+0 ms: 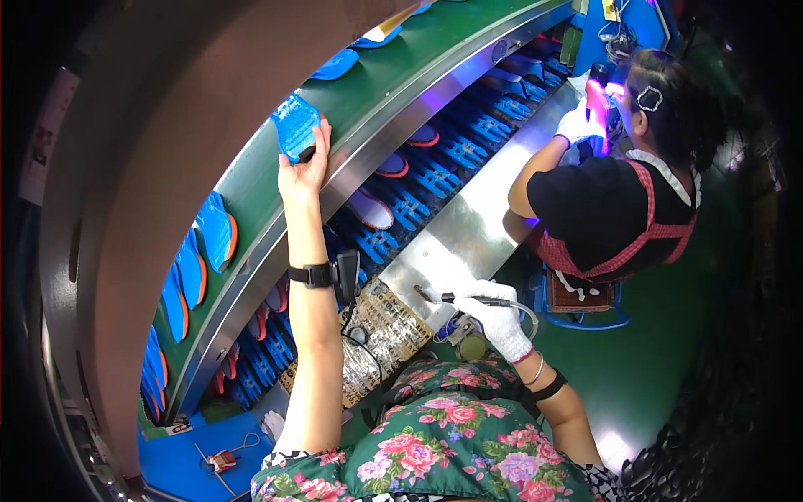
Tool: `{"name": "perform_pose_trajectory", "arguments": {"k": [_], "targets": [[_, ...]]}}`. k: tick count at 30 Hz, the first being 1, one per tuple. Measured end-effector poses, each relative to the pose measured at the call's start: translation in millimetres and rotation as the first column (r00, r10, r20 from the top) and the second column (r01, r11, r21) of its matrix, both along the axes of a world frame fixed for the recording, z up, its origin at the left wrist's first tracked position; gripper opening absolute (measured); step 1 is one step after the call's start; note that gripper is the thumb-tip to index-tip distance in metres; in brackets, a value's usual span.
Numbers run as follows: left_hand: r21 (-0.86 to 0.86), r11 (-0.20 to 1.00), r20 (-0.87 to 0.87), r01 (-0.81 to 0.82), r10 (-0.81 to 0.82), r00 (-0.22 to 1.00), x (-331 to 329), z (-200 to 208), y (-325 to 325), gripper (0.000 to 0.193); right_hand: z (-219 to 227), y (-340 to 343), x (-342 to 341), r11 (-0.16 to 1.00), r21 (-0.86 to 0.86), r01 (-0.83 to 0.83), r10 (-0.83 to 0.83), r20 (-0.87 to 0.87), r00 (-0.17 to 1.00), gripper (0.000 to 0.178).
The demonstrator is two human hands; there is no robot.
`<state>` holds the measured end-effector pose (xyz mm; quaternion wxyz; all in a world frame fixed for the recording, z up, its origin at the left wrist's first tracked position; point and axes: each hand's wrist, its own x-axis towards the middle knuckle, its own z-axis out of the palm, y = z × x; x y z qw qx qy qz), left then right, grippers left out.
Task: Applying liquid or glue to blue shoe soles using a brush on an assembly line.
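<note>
My bare left hand [306, 163] reaches over the upper green belt. Its fingers grip the heel end of a blue shoe sole [296, 124], whose surface looks shiny. A white glove covers my right hand [495, 314], closed round a brush [456, 298] with a black handle and a thin hose behind it. The brown brush tip points left, above the bare metal ledge [452, 238]. Whether it touches the metal I cannot tell.
More blue soles with orange edges [219, 234] lie along the green belt [355, 105]. Below runs a rack of blue holders [435, 180] carrying soles and shoe parts. Crinkled wrapping [381, 335] covers the near ledge. To the right, a co-worker [615, 201] holds a piece under purple light.
</note>
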<state>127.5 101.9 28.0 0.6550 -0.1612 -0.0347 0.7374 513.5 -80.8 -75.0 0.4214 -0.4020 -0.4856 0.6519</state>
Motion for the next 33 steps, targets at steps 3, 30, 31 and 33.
{"name": "perform_pose_trajectory", "arguments": {"k": [3,30,31,33], "targets": [[0.016,0.999,-0.085,-0.032,0.034,0.996,-15.7,0.3,16.6,0.076,-3.8,4.1,-5.4,1.0,-0.015,-0.017,0.017,-0.002,1.0,0.01],[0.047,0.772,-0.795,-0.634,-0.355,-0.492,2.5,5.2,197.6,0.054,-28.8,23.8,-7.9,0.988,-0.147,-0.039,0.019,-0.134,0.991,0.017],[-0.025,0.771,-0.959,-0.636,-0.199,-0.203,-2.7,7.6,183.1,0.046,-28.3,24.3,-11.3,0.987,-0.156,-0.047,0.026,-0.132,0.991,0.017],[-0.233,0.826,-0.903,-0.514,0.012,0.429,57.9,28.6,170.7,0.031,-31.2,26.5,-7.0,0.978,-0.206,-0.035,-0.006,-0.192,0.981,0.016]]}}
